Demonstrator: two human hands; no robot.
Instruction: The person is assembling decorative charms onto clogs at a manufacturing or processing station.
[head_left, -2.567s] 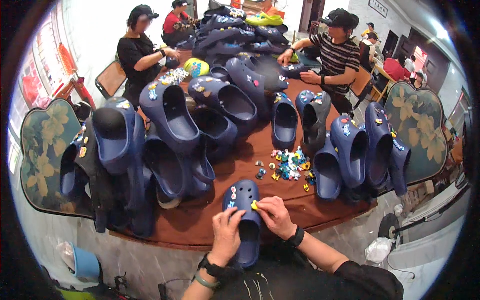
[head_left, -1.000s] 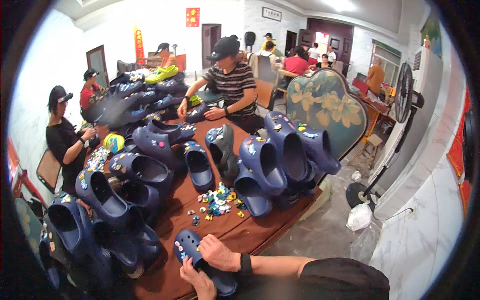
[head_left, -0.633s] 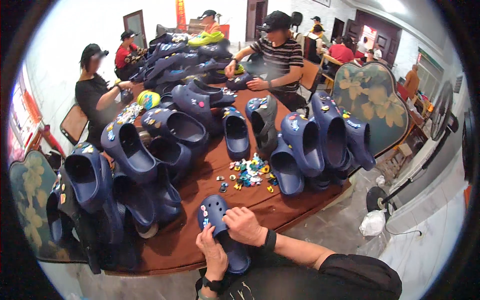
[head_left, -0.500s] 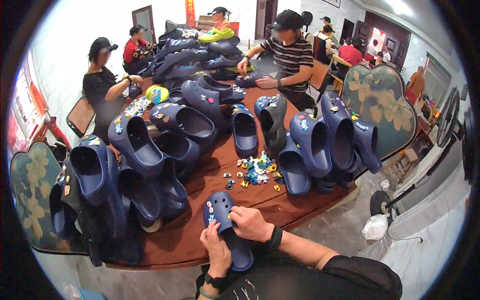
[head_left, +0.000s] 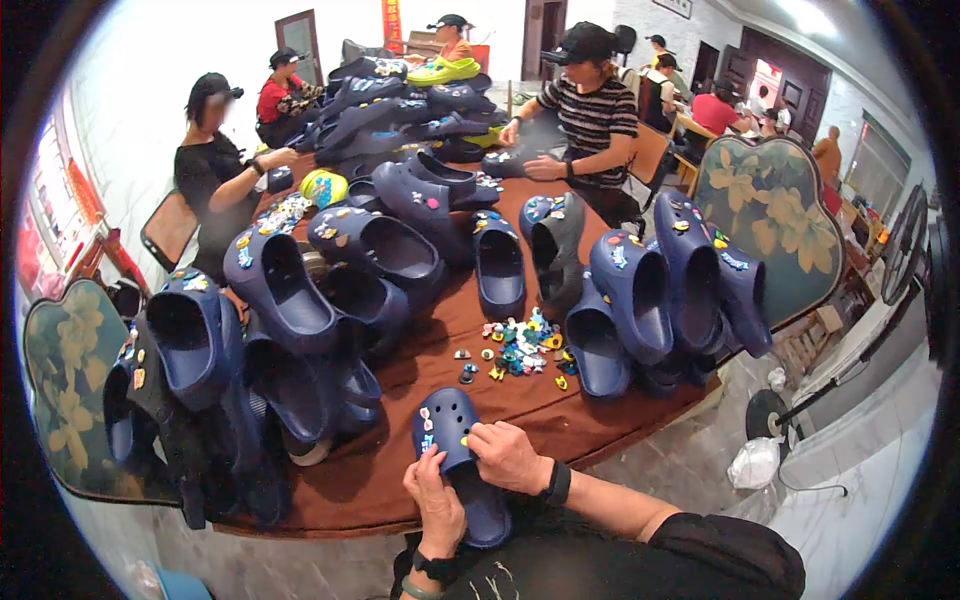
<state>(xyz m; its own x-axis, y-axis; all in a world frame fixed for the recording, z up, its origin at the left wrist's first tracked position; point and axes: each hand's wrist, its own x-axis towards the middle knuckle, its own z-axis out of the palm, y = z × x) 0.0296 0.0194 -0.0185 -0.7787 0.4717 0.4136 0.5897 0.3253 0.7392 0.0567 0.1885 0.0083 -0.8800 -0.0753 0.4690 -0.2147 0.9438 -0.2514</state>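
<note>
A navy-blue clog (head_left: 480,510) with round holes stands tilted at the table's near edge, its toe pointing away from me. My left hand (head_left: 437,503) grips its left side, thumb and fingers along the edge of the upper. White and blue charms (head_left: 428,432) sit on the left part of that upper. On the right side of the upper, my right hand (head_left: 507,456) is closed in a pinch around a small yellow shoe charm (head_left: 466,440), its knuckles hiding most of it. Just beyond the toe lies a pile of loose coloured charms (head_left: 520,343).
Stacked navy clogs (head_left: 285,280) crowd the left of the brown-covered table (head_left: 400,490); more clogs (head_left: 635,290) stand at right. A large clog heap (head_left: 370,125) rises at the far end. Co-workers (head_left: 590,120) sit around the table. A floor fan (head_left: 770,410) stands to the right.
The whole view has shifted slightly, so table and clogs appear a little lower and to the right. Both hands keep nearly the same hold on the clog.
</note>
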